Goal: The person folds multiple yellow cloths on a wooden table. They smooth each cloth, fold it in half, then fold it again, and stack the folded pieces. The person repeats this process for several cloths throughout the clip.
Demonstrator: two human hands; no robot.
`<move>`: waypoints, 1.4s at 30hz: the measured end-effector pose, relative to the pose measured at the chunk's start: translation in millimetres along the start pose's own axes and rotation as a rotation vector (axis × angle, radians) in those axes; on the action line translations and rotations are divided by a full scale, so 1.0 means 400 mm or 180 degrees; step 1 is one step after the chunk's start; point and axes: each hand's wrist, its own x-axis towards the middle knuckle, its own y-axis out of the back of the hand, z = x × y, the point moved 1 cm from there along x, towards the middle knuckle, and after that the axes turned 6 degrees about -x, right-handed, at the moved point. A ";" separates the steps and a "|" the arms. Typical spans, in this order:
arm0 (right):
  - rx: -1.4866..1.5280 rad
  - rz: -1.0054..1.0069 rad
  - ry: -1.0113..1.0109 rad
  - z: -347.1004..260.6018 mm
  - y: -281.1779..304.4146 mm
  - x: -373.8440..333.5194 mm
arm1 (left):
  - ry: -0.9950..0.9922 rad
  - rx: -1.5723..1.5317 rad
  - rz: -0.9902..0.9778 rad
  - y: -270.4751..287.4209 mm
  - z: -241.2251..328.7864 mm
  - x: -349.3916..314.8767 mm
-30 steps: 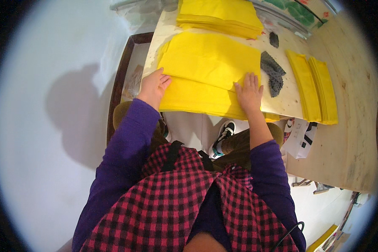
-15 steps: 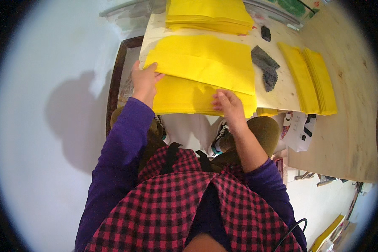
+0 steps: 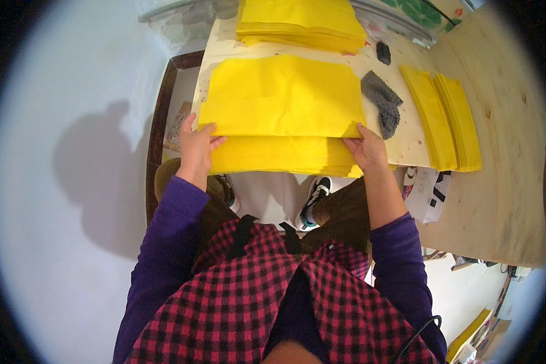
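A flat yellow fabric sheet (image 3: 282, 100) lies over a stack of yellow fabric (image 3: 279, 156) at the table's near edge. My left hand (image 3: 199, 145) pinches the sheet's near left corner between thumb and fingers. At the near right corner, my right hand (image 3: 367, 147) grips the sheet the same way, thumb on top and fingers underneath. The sheet's near edge runs straight between both hands, a little back from the front of the stack, whose lower layers show below it.
Another yellow fabric stack (image 3: 300, 27) sits at the far side of the wooden table (image 3: 406, 142). To the right lie a crumpled grey cloth (image 3: 382, 103), a small dark object (image 3: 383, 53) and folded yellow fabric bundles (image 3: 446, 121). A white bag (image 3: 429, 194) hangs below the right edge.
My right hand has moved right and taken hold of the sheet's near right corner. My left hand has come nearer with its corner, and the slanted near edge is now straight.
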 end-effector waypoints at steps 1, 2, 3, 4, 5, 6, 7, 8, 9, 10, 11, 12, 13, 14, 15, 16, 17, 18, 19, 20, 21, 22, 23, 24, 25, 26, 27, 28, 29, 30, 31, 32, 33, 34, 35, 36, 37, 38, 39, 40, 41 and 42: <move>-0.0323 -0.0084 0.0086 -0.012 0.003 0.004 | 0.0024 0.0075 -0.0031 0.006 -0.003 -0.002; -0.0621 -0.0130 0.0160 -0.024 0.007 0.003 | 0.0045 0.0150 -0.0060 0.012 -0.004 -0.004; -0.0878 -0.0136 0.0218 -0.034 0.007 0.001 | 0.0056 0.0229 -0.0095 0.017 -0.004 -0.005; -0.1084 -0.0127 0.0269 -0.042 0.004 -0.002 | 0.0058 0.0266 -0.0100 0.023 -0.001 -0.004; -0.1336 -0.0129 0.0348 -0.050 0.001 -0.007 | 0.0052 0.0306 -0.0115 0.031 0.004 -0.003; -0.1555 -0.0145 0.0418 -0.062 -0.001 -0.011 | 0.0063 0.0356 -0.0129 0.036 0.008 0.000; -0.1769 -0.0141 0.0466 -0.069 -0.005 -0.012 | 0.0012 0.0421 -0.0121 0.038 0.012 0.004; -0.2008 -0.0055 0.0572 -0.075 -0.008 -0.015 | -0.0019 0.0496 -0.0107 0.041 0.017 0.007; -0.2247 0.0049 0.0654 -0.079 -0.010 -0.016 | -0.0047 0.0571 -0.0086 0.043 0.021 0.010; -0.2457 0.0042 0.0852 -0.078 -0.016 -0.014 | -0.0049 0.0604 -0.0104 0.041 0.020 0.012; -0.2645 0.0040 0.1016 -0.068 -0.025 -0.011 | -0.0051 0.0639 -0.0122 0.037 0.018 0.014; -0.2801 -0.0069 0.1292 -0.051 -0.037 -0.008 | -0.0046 0.0676 -0.0147 0.032 0.014 0.016; -0.2980 -0.0004 0.1342 -0.040 -0.043 -0.005 | -0.0073 0.0757 -0.0111 0.029 0.011 0.017; -0.2888 -0.0109 0.1492 -0.043 -0.041 -0.006 | -0.0101 0.0837 -0.0083 0.026 0.010 0.018; -0.2824 -0.0041 0.1413 -0.047 -0.034 -0.008 | -0.0131 0.0914 -0.0073 0.026 0.009 0.020; -0.2649 -0.0018 0.1339 -0.051 -0.030 -0.008 | -0.0089 0.0886 -0.0096 0.028 0.011 0.021; -0.2754 -0.0025 0.1151 -0.060 -0.026 -0.004 | -0.0044 0.0859 -0.0140 0.032 0.014 0.023; -0.2741 -0.0070 0.0972 -0.076 -0.021 -0.002 | 0.0005 0.0830 -0.0183 0.036 0.019 0.025; -0.2727 -0.0106 0.0797 -0.091 -0.017 0.003 | -0.0005 0.0932 -0.0174 0.038 0.025 0.031; -0.2604 -0.0021 0.0705 -0.098 -0.021 0.012 | -0.0011 0.1033 -0.0157 0.040 0.034 0.039; -0.2622 -0.0081 0.0746 -0.106 -0.025 0.018 | -0.0010 0.1117 -0.0144 0.041 0.043 0.047; -0.2632 -0.0039 0.0699 -0.114 -0.029 0.024 | -0.0010 0.1181 -0.0157 0.039 0.054 0.059; -0.2601 -0.0047 0.0637 -0.121 -0.035 0.031 | -0.0018 0.1300 -0.0199 0.035 0.067 0.073; -0.2717 0.0020 0.0670 -0.128 -0.043 0.041 | -0.0018 0.1395 -0.0246 0.031 0.082 0.090; -0.2791 0.0040 0.0685 -0.134 -0.053 0.052 | 0.0017 0.1514 -0.0249 0.025 0.093 0.103; -0.2869 0.0082 0.0692 -0.140 -0.061 0.061 | 0.0124 0.1434 -0.0258 0.017 0.100 0.115; -0.2937 0.0071 0.0695 -0.144 -0.069 0.070 | 0.0138 0.1406 -0.0259 0.010 0.107 0.127; -0.3010 0.0087 0.0690 -0.148 -0.077 0.081 | 0.0124 0.1384 -0.0269 0.001 0.114 0.142; -0.3074 0.0039 0.0719 -0.153 -0.084 0.090 | 0.0078 0.1375 -0.0292 -0.009 0.119 0.157; -0.3049 0.0016 0.0748 -0.156 -0.090 0.099 | 0.0025 0.1369 -0.0312 -0.020 0.121 0.173; -0.3015 -0.0074 0.0815 -0.158 -0.095 0.105 | -0.0063 0.1371 -0.0341 -0.029 0.122 0.186; -0.3028 -0.0035 0.0768 -0.159 -0.098 0.110 | -0.0114 0.1408 -0.0324 -0.035 0.119 0.197; -0.2967 -0.0128 0.0804 -0.163 -0.096 0.109 | -0.0197 0.1302 -0.0410 -0.040 0.115 0.205; -0.2951 -0.0092 0.0732 -0.170 -0.089 0.105 | -0.0250 0.1228 -0.0450 -0.044 0.109 0.211; -0.2928 -0.0109 0.0680 -0.175 -0.084 0.100 | -0.0305 0.1157 -0.0502 -0.046 0.104 0.216; -0.2963 -0.0058 0.0639 -0.177 -0.078 0.096 | -0.0343 0.1191 -0.0528 -0.045 0.099 0.218; -0.2989 -0.0055 0.0615 -0.180 -0.072 0.091 | -0.0383 0.1229 -0.0569 -0.043 0.094 0.219; -0.3015 -0.0080 0.0599 -0.184 -0.069 0.091 | -0.0412 0.1308 -0.0604 -0.042 0.091 0.222; -0.2934 -0.0112 0.0566 -0.188 -0.070 0.097 | -0.0382 0.1187 -0.0707 -0.042 0.091 0.227; -0.2844 -0.0168 0.0538 -0.193 -0.073 0.105 | -0.0343 0.1112 -0.0808 -0.043 0.094 0.234; -0.2783 -0.0148 0.0478 -0.193 -0.076 0.114 | -0.0268 0.1062 -0.0876 -0.045 0.095 0.241; -0.2770 -0.0170 0.0493 -0.196 -0.081 0.125 | -0.0234 0.1120 -0.0851 -0.047 0.100 0.251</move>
